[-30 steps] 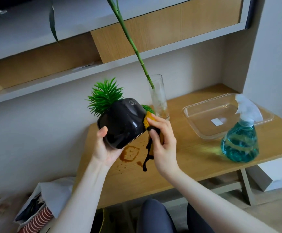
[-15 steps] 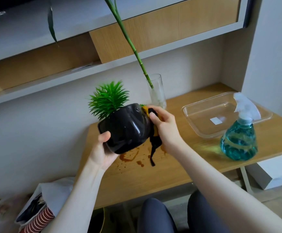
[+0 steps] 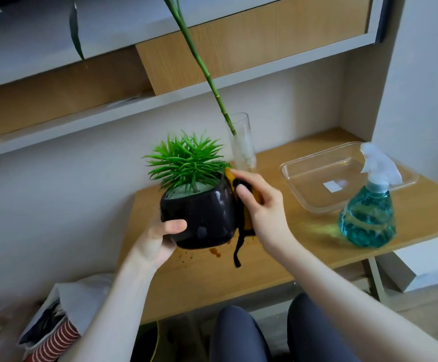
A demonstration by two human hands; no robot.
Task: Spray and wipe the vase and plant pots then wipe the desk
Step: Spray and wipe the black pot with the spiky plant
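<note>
A glossy black plant pot [image 3: 199, 218] with a spiky green plant [image 3: 186, 163] is held upright above the wooden desk [image 3: 304, 246]. My left hand [image 3: 157, 239] grips its lower left side. My right hand [image 3: 259, 205] presses a yellow and black cloth [image 3: 244, 212] against the pot's right side; a black strap of the cloth hangs down. A clear glass vase [image 3: 241, 145] with a long green stalk stands behind the pot. The teal spray bottle [image 3: 369, 215] stands on the desk at the right.
Brown stains [image 3: 215, 253] mark the desk under the pot. A clear plastic tray [image 3: 317, 178] lies behind the spray bottle. Shelves run above the desk. Bags [image 3: 50, 330] sit on the floor at the left; my knees are under the desk's front edge.
The pot has been turned from tilted, bottom towards me, to upright. My right hand with the cloth has moved from the bottom to the pot's right side.
</note>
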